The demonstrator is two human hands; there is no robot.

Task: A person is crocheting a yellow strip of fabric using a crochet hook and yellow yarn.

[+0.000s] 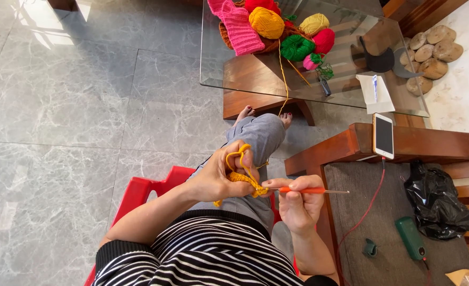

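The left hand (219, 177) pinches a strip of yellow crochet work (243, 179), its yarn (283, 79) looped over 1 finger; just right of it, the right hand (296, 200) grips an orange-handled crochet hook (310, 190), tip in the strip; yarn balls (293, 32) lie well beyond both hands on a glass table (234, 63).

Six yarn balls (267, 22), one crochet hook (311, 190), one phone (383, 135).

Left hand (219, 175) curling at lap height, fingers hooking upward, forearm angling in from lower left. Right hand (298, 204) pinching closed just beside it, thumb pressing forward, wrist bending, bare forearm rising from below.
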